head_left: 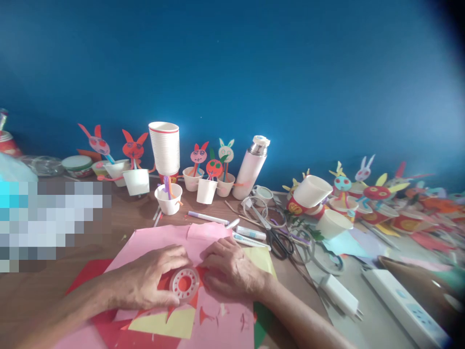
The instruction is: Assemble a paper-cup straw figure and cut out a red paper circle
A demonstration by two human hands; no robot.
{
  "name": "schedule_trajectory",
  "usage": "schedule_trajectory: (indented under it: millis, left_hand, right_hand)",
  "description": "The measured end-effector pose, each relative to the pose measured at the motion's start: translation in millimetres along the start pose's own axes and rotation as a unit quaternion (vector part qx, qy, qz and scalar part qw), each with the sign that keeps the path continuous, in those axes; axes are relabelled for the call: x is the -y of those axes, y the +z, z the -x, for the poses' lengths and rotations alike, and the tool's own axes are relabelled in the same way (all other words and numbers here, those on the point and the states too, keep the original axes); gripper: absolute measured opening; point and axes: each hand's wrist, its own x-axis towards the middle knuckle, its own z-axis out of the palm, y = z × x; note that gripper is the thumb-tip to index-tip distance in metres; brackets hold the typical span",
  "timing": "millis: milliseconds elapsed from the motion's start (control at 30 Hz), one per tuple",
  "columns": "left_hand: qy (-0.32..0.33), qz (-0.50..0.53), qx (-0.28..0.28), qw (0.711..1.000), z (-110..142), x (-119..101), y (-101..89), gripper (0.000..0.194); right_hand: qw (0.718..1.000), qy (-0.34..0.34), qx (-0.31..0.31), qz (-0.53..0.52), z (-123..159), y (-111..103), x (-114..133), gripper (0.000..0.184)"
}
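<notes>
My left hand [150,276] is closed around the side of a white tape roll [174,286], a ring with small holes, its thumb and fingers at the edge. Orange paper [185,281] shows through the ring's middle. Just to the right, my right hand [236,266] bends its fingers down close together over the paper; their tips are hidden, so what they pinch cannot be made out. Under both hands lie pink paper sheets [145,242]. A yellow paper piece [174,322] and orange scraps [206,317] lie in front, near small drawn marks on the pink.
Paper cups with rabbit-faced figures [134,148] line the blue wall, beside a cup stack [164,150] and a white thermos [250,169]. Pens [209,218], black-handled scissors [279,242], cables, a charger [339,295] and a power strip [407,305] lie to the right.
</notes>
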Motion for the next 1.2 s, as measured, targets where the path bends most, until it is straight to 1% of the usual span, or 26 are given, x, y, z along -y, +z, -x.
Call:
schedule_trajectory:
  millis: [67, 133, 267, 400, 533, 600, 700, 833, 933, 967, 1000, 1100, 1133, 1200]
  left_hand:
    - [0.001, -0.003, -0.002, 1.0, 0, 0, 0.7, 0.029]
    - [0.007, -0.004, -0.005, 1.0, -1, 1, 1.3, 0.032]
    - [0.008, 0.007, -0.003, 1.0, -1, 1, 0.0, 0.033]
    - [0.003, 0.022, -0.003, 1.0, -1, 1, 0.4, 0.028]
    - [-0.026, 0.02, -0.035, 0.999, 0, 12, 9.3, 0.035]
    - [-0.038, 0.013, -0.045, 0.998, 1, 17, 13.5, 0.04]
    - [-0.049, 0.021, -0.038, 0.998, 2, 17, 13.6, 0.044]
    - [-0.071, 0.043, -0.005, 0.997, 2, 7, 1.7, 0.042]
    - [-0.092, 0.042, 0.01, 0.995, 4, 6, -10.4, 0.047]
    - [-0.095, 0.039, 0.013, 0.995, 5, 8, -13.9, 0.045]
    - [-0.096, 0.031, 0.018, 0.995, 6, 11, -16.7, 0.038]
    - [-0.086, -0.013, 0.026, 0.996, 9, 23, -19.6, 0.012]
    - [-0.081, -0.031, 0.024, 0.996, 9, 27, -18.7, 0.01]
    - [-0.073, -0.059, 0.011, 0.996, 9, 34, -14.6, 0.014]
  right_hand:
    - [1.0, 0.011, -0.004, -0.015, 0, 1, 0, 0.019]
    - [1.0, 0.014, -0.002, -0.024, 0, 1, 0, 0.023]
    - [1.0, 0.013, 0.013, -0.023, 1, -1, 0, 0.043]
    - [0.999, 0.013, 0.008, -0.032, 1, 1, 5, 0.06]
    - [0.999, 0.027, -0.003, -0.045, -3, 6, 14, 0.07]
    - [0.998, 0.036, -0.01, -0.043, -5, 8, 19, 0.07]
    - [0.998, 0.054, -0.01, -0.021, -9, 11, 25, 0.066]
    - [0.997, 0.076, -0.007, 0.0, -11, 13, 30, 0.054]
    - [0.996, 0.088, 0.001, -0.01, -12, 13, 32, 0.05]
    - [0.996, 0.089, 0.005, -0.014, -12, 13, 32, 0.05]
    - [0.996, 0.087, 0.008, -0.015, -13, 12, 32, 0.05]
    - [0.997, 0.081, 0.01, -0.015, -14, 11, 32, 0.049]
    - [0.997, 0.079, 0.01, -0.014, -14, 11, 32, 0.049]
    - [0.997, 0.079, 0.01, -0.014, -14, 12, 31, 0.05]
